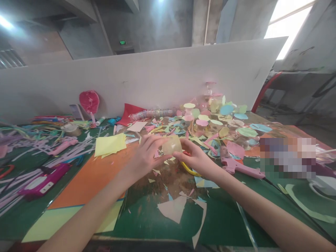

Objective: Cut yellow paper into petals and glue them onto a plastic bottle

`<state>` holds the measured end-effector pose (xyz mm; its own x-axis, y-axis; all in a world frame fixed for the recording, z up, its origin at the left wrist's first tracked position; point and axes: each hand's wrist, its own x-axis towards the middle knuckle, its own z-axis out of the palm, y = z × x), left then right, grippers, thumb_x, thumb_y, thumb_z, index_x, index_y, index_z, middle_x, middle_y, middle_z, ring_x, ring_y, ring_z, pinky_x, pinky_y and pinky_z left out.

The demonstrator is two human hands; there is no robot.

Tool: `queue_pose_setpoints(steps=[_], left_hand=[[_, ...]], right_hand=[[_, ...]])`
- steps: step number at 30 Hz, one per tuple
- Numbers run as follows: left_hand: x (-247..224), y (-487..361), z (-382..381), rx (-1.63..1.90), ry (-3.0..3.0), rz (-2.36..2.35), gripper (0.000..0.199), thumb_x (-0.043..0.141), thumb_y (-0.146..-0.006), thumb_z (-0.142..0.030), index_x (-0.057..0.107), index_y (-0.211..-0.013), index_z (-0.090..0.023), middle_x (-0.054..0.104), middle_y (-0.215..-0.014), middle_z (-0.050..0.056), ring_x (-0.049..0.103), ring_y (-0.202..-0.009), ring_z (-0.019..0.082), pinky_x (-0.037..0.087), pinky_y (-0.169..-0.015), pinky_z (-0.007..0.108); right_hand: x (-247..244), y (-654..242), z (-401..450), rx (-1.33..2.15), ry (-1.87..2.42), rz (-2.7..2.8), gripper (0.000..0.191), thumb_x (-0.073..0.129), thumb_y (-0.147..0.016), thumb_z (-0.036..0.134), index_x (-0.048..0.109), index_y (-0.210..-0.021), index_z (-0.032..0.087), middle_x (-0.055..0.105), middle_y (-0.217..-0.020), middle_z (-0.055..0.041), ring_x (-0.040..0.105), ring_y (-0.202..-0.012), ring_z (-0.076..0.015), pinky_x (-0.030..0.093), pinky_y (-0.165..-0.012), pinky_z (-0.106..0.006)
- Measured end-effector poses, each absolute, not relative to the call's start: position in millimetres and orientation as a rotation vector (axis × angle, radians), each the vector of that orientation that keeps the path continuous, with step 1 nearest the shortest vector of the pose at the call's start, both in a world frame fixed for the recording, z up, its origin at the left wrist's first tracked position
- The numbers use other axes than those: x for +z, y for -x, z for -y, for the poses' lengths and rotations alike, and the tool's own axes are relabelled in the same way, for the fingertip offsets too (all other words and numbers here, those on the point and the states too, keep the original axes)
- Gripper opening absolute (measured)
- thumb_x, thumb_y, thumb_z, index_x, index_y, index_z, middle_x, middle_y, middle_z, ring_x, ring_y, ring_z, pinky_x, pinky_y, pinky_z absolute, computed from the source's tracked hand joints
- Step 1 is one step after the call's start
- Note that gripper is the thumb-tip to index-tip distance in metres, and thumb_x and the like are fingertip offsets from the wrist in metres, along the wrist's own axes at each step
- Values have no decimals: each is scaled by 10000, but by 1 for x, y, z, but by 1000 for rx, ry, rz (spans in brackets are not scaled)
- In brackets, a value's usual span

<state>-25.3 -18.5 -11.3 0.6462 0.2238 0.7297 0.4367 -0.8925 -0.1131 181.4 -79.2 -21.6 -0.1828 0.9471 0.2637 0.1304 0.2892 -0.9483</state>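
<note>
A small pale yellow, translucent cup-like piece [172, 145] is held up between both hands above the middle of the table. My left hand [147, 154] has its fingers and thumb closed on the piece's left side. On its right side, my right hand [194, 158] pinches it with thumb and fingers. Just below my right hand lies a yellow-handled tool [189, 169], partly hidden by that hand. Paper scraps [174, 209] lie on the green table [147, 227] beneath and in front of the hands.
Yellow paper [110, 144] and orange sheets [86, 182] lie left. A pink glue gun [241, 168] with a cord is right. Paper-disc pieces [202, 119] stand at the back before a white panel [157, 77]. A magenta device [44, 182] lies far left.
</note>
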Motion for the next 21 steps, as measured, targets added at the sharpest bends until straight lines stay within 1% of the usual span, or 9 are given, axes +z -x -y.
queue_pose_setpoints(steps=[3,5,7,9,11,15,17,21], left_hand=[[-12,20,24,-1152,2588,526,426,594,-924,-405,440,-1290,-251,621,-1124,62,540,-1063,218,457,-901,364],[-12,17,27,-1154,2579,489,377,582,-940,-369,438,-1269,-255,628,-1116,61,553,-1058,212,459,-892,360],[-13,15,29,-1132,2582,448,362,587,-944,-315,434,-1267,-255,629,-1142,67,560,-1082,210,459,-893,357],[-14,13,29,-1131,2584,435,382,603,-936,-274,429,-1275,-259,630,-1165,69,565,-1104,210,460,-893,356],[-17,13,28,-1155,2580,438,403,617,-927,-267,425,-1282,-271,636,-1163,60,574,-1104,208,463,-894,357],[-21,13,26,-1263,2573,470,459,668,-891,-289,427,-1282,-276,640,-1143,55,565,-1106,214,463,-915,363],[-23,14,25,-1348,2594,571,487,682,-875,-315,428,-1289,-274,618,-1176,69,537,-1143,231,457,-942,382],[-24,14,25,-1509,2770,974,508,665,-855,-424,452,-1291,-271,537,-1297,92,506,-1185,259,450,-978,420]], right_hand=[[-23,-180,79,1141,970,1518,440,684,-844,444,580,-1212,226,665,-1209,-77,638,-1077,-221,546,-862,-349],[-23,-180,79,1166,990,1487,434,707,-819,448,597,-1164,209,689,-1111,-68,657,-987,-218,555,-775,-329],[-23,-179,78,1182,1007,1446,418,719,-801,444,610,-1118,194,698,-1036,-57,660,-924,-210,548,-733,-317],[-22,-178,77,1201,981,1407,392,726,-788,435,622,-1076,192,704,-992,-46,661,-918,-209,545,-741,-317],[-21,-177,77,1220,940,1383,379,740,-772,436,636,-1047,195,712,-982,-43,662,-948,-217,545,-783,-329],[-20,-178,76,1300,882,1330,419,767,-756,428,645,-1088,203,715,-1082,-64,662,-1010,-223,531,-873,-355],[-21,-178,76,1329,861,1304,428,769,-762,410,639,-1118,210,708,-1127,-68,661,-1033,-224,526,-898,-364],[-23,-180,75,1310,875,1306,389,751,-789,393,637,-1118,220,710,-1125,-62,664,-1030,-221,532,-894,-372]])
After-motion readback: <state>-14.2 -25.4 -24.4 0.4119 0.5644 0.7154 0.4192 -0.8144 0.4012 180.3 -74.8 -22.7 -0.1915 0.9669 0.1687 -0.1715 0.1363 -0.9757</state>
